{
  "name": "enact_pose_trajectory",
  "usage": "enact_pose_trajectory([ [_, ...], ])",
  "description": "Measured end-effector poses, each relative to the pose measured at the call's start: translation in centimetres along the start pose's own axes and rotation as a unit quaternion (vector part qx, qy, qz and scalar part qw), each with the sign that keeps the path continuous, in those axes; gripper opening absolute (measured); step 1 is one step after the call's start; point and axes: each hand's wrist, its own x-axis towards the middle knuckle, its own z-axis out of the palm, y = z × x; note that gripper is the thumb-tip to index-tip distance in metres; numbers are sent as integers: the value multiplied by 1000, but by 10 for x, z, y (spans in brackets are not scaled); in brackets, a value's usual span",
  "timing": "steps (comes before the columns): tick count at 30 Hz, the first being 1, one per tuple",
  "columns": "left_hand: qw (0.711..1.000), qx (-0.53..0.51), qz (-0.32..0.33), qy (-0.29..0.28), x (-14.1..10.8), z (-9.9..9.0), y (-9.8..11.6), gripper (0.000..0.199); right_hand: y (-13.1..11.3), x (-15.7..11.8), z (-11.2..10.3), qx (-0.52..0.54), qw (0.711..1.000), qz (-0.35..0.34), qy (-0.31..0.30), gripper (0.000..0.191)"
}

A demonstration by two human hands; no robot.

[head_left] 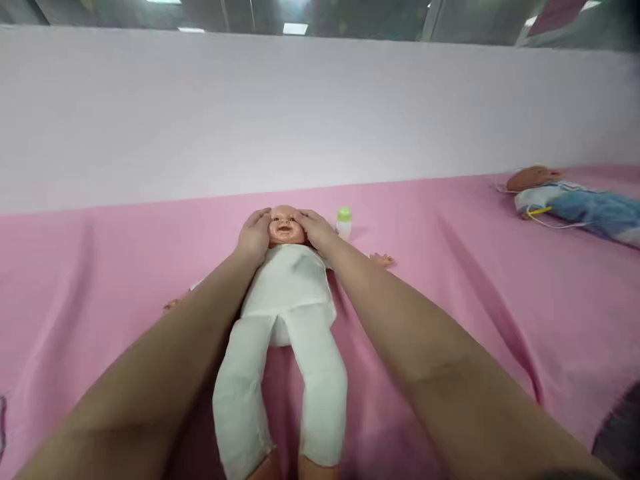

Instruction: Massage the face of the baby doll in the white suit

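Observation:
A baby doll in a white suit [290,293] lies on its back on the pink sheet [475,287], feet toward me. My left hand [254,235] cups the left side of the doll's head [285,227]. My right hand [314,230] cups the other side. Both hands press against the head with fingers curved around it. The doll's arms stretch out to either side, partly hidden under my forearms.
A small bottle with a green cap [344,222] stands just right of the doll's head. A second doll in blue clothes [575,200] lies at the far right. A white wall [300,113] rises behind the sheet.

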Motion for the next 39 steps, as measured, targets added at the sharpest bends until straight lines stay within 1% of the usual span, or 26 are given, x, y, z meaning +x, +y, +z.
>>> enact_pose_trajectory([
  [5,1000,-8,1,2,0,0,1,36,-2,-1,1,-6,1000,20,15,45],
  [12,1000,6,-16,12,-4,2,6,37,-7,-6,2,-6,999,42,20,46],
  [20,999,19,-18,21,-6,3,8,36,-3,-2,1,2,999,30,14,44],
  [28,1000,3,-14,6,-2,0,4,34,-2,-1,1,4,999,37,21,44],
  [35,1000,3,-12,11,-4,1,4,33,-3,-2,1,-1,999,34,28,42],
  [39,1000,9,-12,14,-4,1,4,33,-2,-2,0,-5,999,34,28,45],
])
